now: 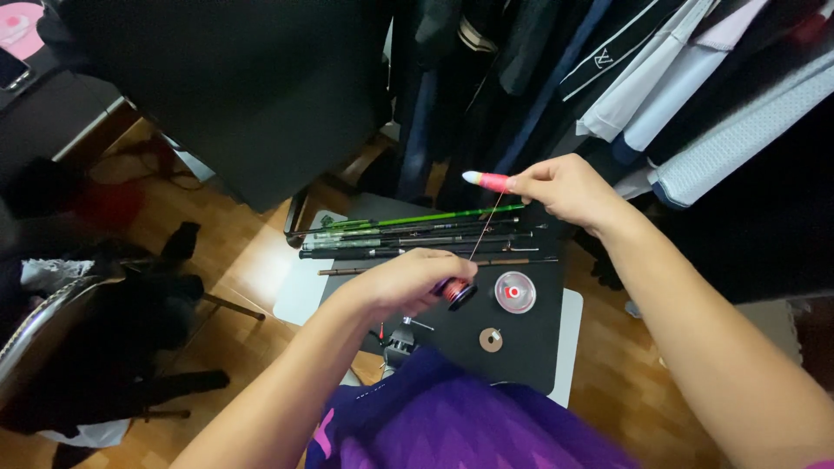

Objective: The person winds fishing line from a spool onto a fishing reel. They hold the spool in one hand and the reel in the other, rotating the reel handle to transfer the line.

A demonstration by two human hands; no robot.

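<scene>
My left hand (407, 280) grips a small dark spool (459, 293) with a red rim, held just above a black mat (530, 347). A thin line (485, 230) runs up from the spool to a pink and white float (485, 181), which my right hand (566, 188) pinches by its end, raised above the mat. Several fishing rod sections (408, 234), green and dark, lie side by side across the far part of the mat, under the line.
On the mat lie a clear round spool with a red centre (515, 292) and a small brown disc (491, 340). A metal reel part (400, 339) sits near my purple clothing. Hanging clothes (660, 78) crowd the back right; a chair with dark items (104, 330) stands left on the wooden floor.
</scene>
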